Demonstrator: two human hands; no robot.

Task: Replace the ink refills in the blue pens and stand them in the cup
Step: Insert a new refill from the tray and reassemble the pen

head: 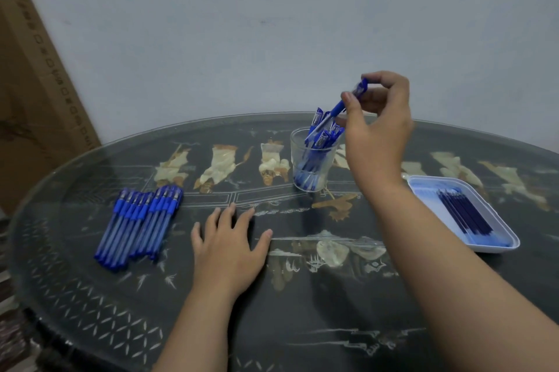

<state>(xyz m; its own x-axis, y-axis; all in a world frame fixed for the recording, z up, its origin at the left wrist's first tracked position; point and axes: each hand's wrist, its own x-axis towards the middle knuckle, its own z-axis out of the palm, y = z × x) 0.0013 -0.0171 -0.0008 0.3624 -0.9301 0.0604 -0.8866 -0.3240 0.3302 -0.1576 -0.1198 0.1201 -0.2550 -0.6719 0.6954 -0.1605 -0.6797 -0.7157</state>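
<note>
Round glass-topped table (90,296) w/ dark inlaid figures, set vs. pale wall (272,23); cardboard box (36,105) leans at left.

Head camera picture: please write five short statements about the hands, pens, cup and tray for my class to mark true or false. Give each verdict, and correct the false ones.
1. The right hand pinches a blue pen over the mouth of the clear cup. True.
2. The cup is empty. False: several capped pens stand in it.
3. The left hand is curled into a fist. False: it lies flat on the table with fingers spread, holding nothing.
4. A row of pens lies on the table to the left of the left hand. True.
5. The white tray holds dark refills. True.
</note>
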